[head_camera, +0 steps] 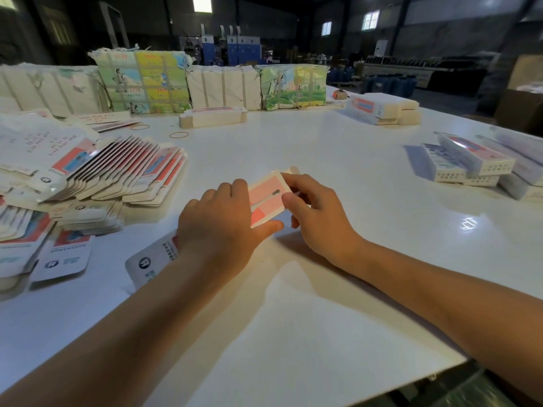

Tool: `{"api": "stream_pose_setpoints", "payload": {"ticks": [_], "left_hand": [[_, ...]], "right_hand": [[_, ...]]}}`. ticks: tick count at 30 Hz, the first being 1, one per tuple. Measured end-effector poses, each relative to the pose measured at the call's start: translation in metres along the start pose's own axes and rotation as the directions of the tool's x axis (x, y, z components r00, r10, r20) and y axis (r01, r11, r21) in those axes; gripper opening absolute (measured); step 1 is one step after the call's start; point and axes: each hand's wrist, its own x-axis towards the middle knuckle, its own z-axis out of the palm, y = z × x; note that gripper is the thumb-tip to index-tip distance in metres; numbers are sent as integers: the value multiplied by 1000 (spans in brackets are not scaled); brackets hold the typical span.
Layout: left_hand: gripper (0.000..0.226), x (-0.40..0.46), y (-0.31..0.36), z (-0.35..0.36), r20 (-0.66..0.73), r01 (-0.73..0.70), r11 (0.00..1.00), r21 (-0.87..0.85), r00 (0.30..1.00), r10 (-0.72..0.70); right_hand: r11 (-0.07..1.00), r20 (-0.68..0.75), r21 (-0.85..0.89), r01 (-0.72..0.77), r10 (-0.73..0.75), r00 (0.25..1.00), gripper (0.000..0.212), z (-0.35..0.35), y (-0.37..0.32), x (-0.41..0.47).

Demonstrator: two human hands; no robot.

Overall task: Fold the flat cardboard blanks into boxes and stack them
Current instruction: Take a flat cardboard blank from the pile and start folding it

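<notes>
Hands gripping cardboard blank, table

This is a warehouse or packing workshop, a large dim hall with high small windows and dark walls. Blue machines or cabinets stand at the back, with blue drums on the floor beyond the worktop's far right corner. Along the far edge of the wide white worktop sit strapped paper-wrapped bundles. Fanned flat cardboard blanks crowd its left edge, finished boxes its right.
</notes>
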Motion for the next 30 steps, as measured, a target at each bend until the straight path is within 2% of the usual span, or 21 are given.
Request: {"api": "stream_pose_setpoints", "payload": {"ticks": [2, 5, 6, 7, 8, 9, 10, 11, 12, 13, 14, 16, 17, 18, 20, 22, 23, 24, 26, 28, 30], "left_hand": [[73, 0, 2, -1, 1, 18, 1000, 2, 1000, -18], [79, 0, 2, -3, -3, 32, 999, -9, 999, -32], [80, -1, 1, -4, -12, 37, 999, -29, 999, -38], [80, -2, 0, -5, -19, 42, 998, -56, 999, -43], [80, -2, 0, -5, -23, 46, 996, -82, 999, -48], [80, -3, 0, -6, -24, 52, 994, -101, 998, -54], [82, -2, 0, -6, -21, 59, 992, -110, 998, -62], [83, -1, 1, -7, -16, 63, 992, -106, 998, -65], [83, -1, 2, -7, -11, 62, 994, -92, 998, -63], [82, -1, 2, -7, -5, 57, 995, -79, 998, -58], [80, -1, 3, -7, 1, 57, 995, -76, 998, -57], [81, -1, 4, -7, 6, 67, 992, -109, 998, -67], [82, -1, 4, -8, -1, 70, 989, -127, 997, -71], [81, -1, 5, -7, -11, 68, 989, -132, 998, -70], [77, -2, 6, -7, -31, 45, 992, -121, 998, -49], [66, -3, 6, -7, -31, 8, 994, -106, 999, -11], [60, -3, 4, -5, -38, -7, 996, -87, 999, 4], [59, -4, 3, -5, -20, -16, 997, -70, 1000, 15], [68, -3, 0, -3, 11, -10, 998, -68, 1000, 11], [78, -3, -2, -5, -16, 7, 995, -100, 1000, -9], [84, -3, 1, -8, -24, -9, 991, -132, 1000, 6]], "right_hand": [[999, 3, -53, -2, 2, 1000, 30, -1, 0, 1], [933, -62, -351, 83, -112, 992, 30, -5, 2, -1], [893, -77, -436, 111, -160, 984, 34, -7, 2, -1], [890, -87, -443, 110, -164, 983, 43, -8, 3, -1], [938, -87, -343, 55, -90, 992, 54, -9, 4, 2], [989, -58, -131, -68, 61, 996, 67, -10, 3, 5], [957, 20, 166, -238, 238, 971, 74, -11, 1, 7], [812, 164, 421, -403, 369, 915, 70, -11, 0, 10], [655, 297, 561, -506, 411, 862, 57, -11, -2, 12], [590, 368, 595, -546, 403, 838, 43, -10, -3, 13], [608, 368, 588, -534, 386, 846, 33, -9, -3, 13], [807, 210, 457, -374, 310, 927, 20, -5, -2, 9], [932, 105, 270, -242, 221, 970, 16, -3, -2, 6], [995, 32, 17, -102, 101, 994, 17, -2, -3, 2], [914, 54, -389, 114, -101, 993, 27, 0, -2, -2], [817, 137, -537, 208, -159, 978, 28, 2, -3, -2], [821, 157, -532, 205, -143, 977, 26, 3, -3, -2], [873, 142, -461, 159, -104, 984, 28, 4, -4, -2], [988, 56, -151, -43, 52, 997, 35, 3, -6, 0], [964, 31, 162, -210, 208, 978, 35, 0, -8, 3], [923, 35, 295, -248, 249, 968, 34, -1, -7, 5]]}}
